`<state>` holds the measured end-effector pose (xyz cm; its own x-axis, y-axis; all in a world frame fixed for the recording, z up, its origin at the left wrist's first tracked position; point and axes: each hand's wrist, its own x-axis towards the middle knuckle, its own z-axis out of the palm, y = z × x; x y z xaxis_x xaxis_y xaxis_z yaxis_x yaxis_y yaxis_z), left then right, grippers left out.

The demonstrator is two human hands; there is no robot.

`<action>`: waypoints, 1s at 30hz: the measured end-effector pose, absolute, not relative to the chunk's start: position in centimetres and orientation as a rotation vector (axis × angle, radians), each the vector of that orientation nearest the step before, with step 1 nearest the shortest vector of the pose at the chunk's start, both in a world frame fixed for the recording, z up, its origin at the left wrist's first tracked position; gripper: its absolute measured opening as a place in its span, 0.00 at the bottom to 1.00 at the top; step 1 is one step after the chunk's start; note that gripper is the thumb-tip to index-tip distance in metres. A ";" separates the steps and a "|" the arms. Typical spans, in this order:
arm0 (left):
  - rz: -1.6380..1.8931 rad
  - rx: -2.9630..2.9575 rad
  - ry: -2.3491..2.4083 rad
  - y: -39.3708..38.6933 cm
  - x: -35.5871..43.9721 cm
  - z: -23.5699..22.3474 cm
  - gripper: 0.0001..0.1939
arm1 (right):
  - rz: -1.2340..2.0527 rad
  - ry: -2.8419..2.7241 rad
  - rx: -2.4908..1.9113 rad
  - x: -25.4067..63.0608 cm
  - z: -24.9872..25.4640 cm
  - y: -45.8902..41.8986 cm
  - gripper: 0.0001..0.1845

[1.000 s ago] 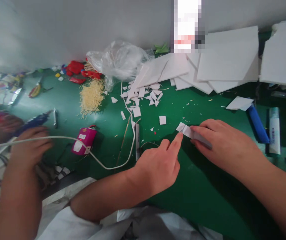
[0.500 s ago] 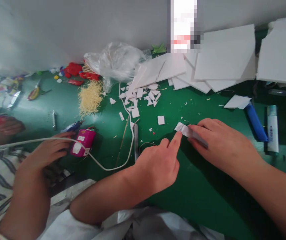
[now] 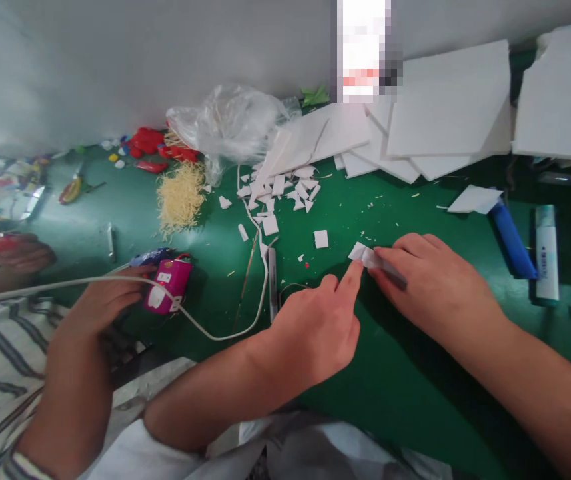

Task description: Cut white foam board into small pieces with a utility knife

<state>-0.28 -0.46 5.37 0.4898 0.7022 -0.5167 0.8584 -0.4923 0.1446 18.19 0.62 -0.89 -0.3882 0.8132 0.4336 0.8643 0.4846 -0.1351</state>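
White strip pinched under the fingertip!

From the left: magenta box, then left hand, index extended to the strip's near edge, others curled, any hidden grip impossible to tell. Green tabletop spreads below; right hand clasps the strip, glue stick well apart beyond.

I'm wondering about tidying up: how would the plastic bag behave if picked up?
The bag would probably droop and flop, since it lies crumpled. It is likely light, looking thin and see-through. Its shiny surface may feel slippery.
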 end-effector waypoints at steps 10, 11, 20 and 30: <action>-0.730 2.335 1.299 -1.4 -0.1 6.1 0.38 | -0.156 -2.289 -1.520 18.1 -1.2 0.1 0.17; -0.744 2.331 1.298 -1.5 -0.1 6.2 0.39 | -0.146 -2.297 -1.527 18.1 -1.1 0.1 0.16; -0.846 2.354 1.259 -2.6 -0.5 5.6 0.42 | -0.045 -2.266 -1.524 18.6 -0.6 0.5 0.14; -0.096 2.275 1.430 -0.9 -3.0 4.8 0.28 | -0.243 -2.250 -1.254 19.2 1.2 0.5 0.09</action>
<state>-2.95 -0.93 4.81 0.4605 0.8391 -0.2896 0.8702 -0.3623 0.3339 19.17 0.54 1.17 -0.4160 0.7303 0.5418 0.8292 0.5493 -0.1037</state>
